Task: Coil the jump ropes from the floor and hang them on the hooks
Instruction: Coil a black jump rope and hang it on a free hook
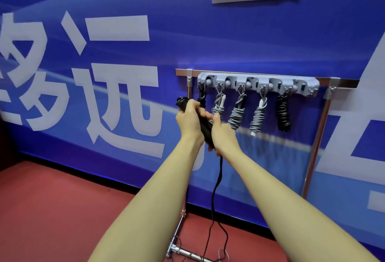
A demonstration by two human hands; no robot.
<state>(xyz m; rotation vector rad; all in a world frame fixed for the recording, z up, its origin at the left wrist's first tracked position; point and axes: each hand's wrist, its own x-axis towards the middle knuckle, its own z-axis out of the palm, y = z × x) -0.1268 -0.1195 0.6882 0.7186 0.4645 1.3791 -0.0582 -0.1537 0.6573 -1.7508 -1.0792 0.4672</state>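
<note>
While the black jump rope is held at the left end of the hook rack, its loose cord is left trailing down to the red floor.

The handles are gripped by both the left hand and the right hand, fingers curled. Three grey coiled ropes and one black coil are hung on the hooks (the leftmost hook is partly hidden).

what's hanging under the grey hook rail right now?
Under the grey hook rail: three coiled grey ropes and one coiled black rope. The leftmost hook's black rope is partly hidden by the left hand and right hand.
</note>
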